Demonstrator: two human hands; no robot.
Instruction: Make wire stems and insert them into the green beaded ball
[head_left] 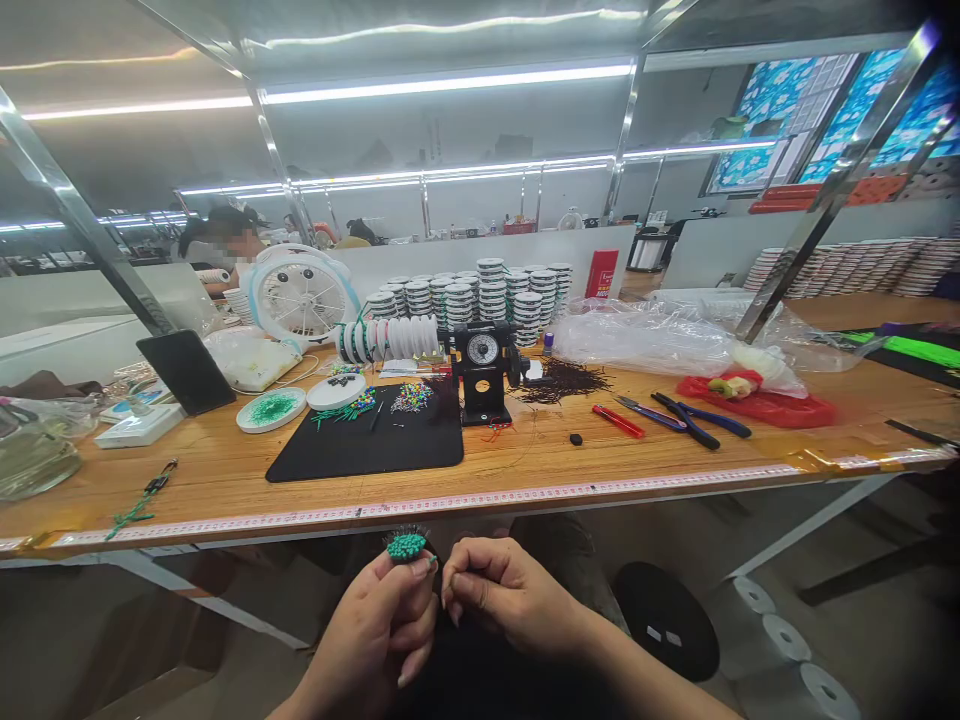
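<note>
Long wooden workbench (225, 480) across the frame, metal rack posts above it, light strips overhead. Co-worker (225, 240) at upper left, behind a white desk fan (300, 295). Centre back, stacks of white spools (457, 295); at upper right, a red box (601, 273) with writing too small to read. Right of centre, a large clear plastic bag (645, 340) and a red bag (754, 402). Lower right, below the bench, a round black stool (666, 620) and white rolls (780, 640).

On the bench, centre, a black mat (367, 440) and a black winding machine (484, 375); its round dial is unreadable. Beside it, a pile of dark fibres (562, 382). Further right, pliers (686, 420) and a red-handled tool (619, 421). At left, a dark tablet (186, 372) leans up, and a white dish of green beads (271, 408) sits near the mat. Measuring tape (420, 508) runs along the front edge, markings too small to read.

Both hands are below the bench at bottom centre. Left hand (367, 630) holds a small round green beaded cluster (407, 545) up at the fingertips. Right hand (510, 600) is pinched narrow, just beside the cluster; whether it grips anything fine, cannot tell.
</note>
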